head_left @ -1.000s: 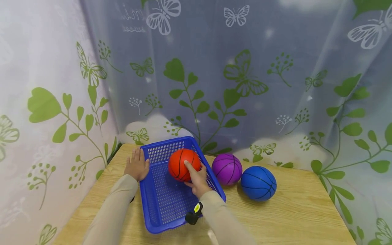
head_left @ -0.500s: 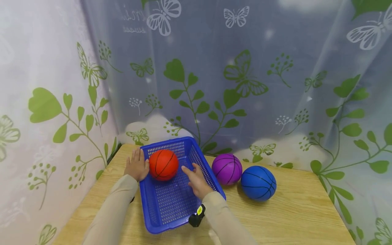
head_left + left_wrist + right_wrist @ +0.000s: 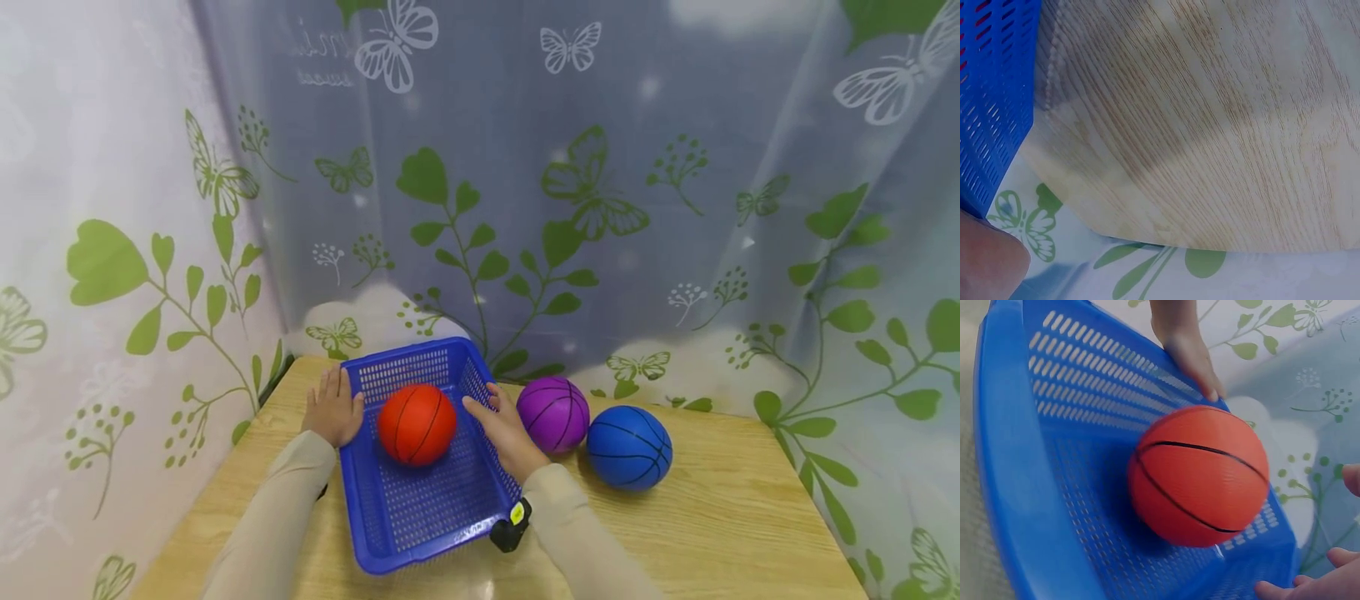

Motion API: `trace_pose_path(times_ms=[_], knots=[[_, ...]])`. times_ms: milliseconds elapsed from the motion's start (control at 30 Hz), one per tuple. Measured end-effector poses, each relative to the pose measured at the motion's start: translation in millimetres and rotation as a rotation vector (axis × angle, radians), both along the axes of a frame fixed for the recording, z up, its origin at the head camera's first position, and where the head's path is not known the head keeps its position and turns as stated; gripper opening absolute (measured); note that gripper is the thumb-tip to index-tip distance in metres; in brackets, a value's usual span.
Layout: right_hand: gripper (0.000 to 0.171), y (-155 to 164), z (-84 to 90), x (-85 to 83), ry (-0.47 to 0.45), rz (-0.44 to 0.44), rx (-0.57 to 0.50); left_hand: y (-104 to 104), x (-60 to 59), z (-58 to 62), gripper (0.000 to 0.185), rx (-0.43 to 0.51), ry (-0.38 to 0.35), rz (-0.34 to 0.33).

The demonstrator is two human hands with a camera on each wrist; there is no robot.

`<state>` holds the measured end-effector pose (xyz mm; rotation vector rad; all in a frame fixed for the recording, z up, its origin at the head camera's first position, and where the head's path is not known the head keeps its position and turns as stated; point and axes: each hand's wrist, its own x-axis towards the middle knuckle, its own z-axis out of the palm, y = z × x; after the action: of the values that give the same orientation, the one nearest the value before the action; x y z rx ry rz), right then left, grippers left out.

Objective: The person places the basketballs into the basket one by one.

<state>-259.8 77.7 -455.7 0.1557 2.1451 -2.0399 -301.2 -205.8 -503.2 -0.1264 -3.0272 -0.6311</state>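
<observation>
At the basket [image 3: 431, 508], left grip [image 3: 332, 410] against rim [image 3: 350, 492], right grip [image 3: 512, 432] spread

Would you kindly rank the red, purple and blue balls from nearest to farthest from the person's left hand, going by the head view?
Starting from the left hand:
1. Red ball: inside the basket, to the hand's right.
2. Purple ball: on the table, past the basket's right side.
3. Blue ball: also on the table, farthest right.
</observation>
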Motion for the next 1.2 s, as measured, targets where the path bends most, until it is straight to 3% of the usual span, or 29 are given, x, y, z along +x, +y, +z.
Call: trace_pose_path(times_ms=[333,533,900,1200], knots=[[0.069,41,17.4,5.3,0.094,0.003,0.095,0,-0.5,-5.5,0.062,0.004,0.011,-0.003],[0.069,80,23.2,7.9,0.148,-0.018,0.259,0,-0.4,-4.1,0.062,0.012,0.009,-0.003],[0.079,166,36.6,12.8,0.137,-0.032,0.461,0,1.3,-0.5,0.062,0.014,0.005,-0.004],[0.087,207,38.0,22.2,0.151,-0.051,0.669,2,3.0,3.0,0.062,0.022,0.003,-0.005]])
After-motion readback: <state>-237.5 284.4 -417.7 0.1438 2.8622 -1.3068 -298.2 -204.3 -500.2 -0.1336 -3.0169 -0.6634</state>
